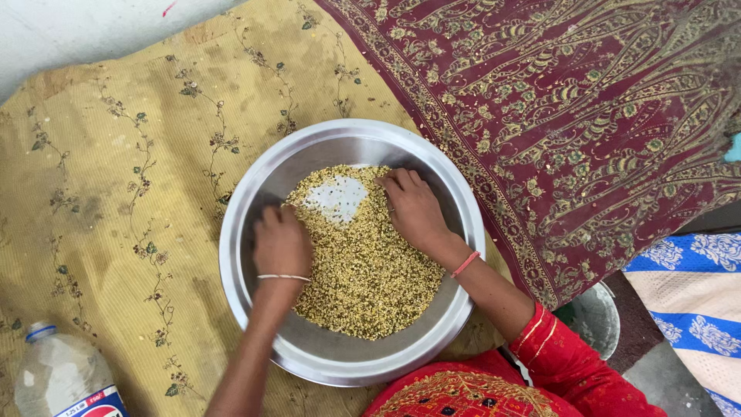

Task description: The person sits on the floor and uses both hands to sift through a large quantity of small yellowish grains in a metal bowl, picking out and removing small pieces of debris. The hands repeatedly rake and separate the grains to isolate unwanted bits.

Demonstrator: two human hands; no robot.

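Note:
A wide steel bowl point(255, 185) rests on a yellow floral cloth point(116, 177). It holds a layer of small yellowish-green grains point(363, 270), with a bare patch of steel near the far side. My left hand point(282, 241) lies palm down on the grains at the left, a thin white bangle on its wrist. My right hand point(414, 208) presses flat on the grains at the right, fingers pointing toward the bare patch, a pink band on the wrist. Neither hand visibly grips anything. A red sleeve covers my right forearm.
A plastic water bottle point(62, 378) stands at the lower left corner. A maroon patterned cloth point(587, 108) covers the upper right. A small steel vessel point(598, 316) sits by my right elbow, beside blue-and-white fabric point(695, 293).

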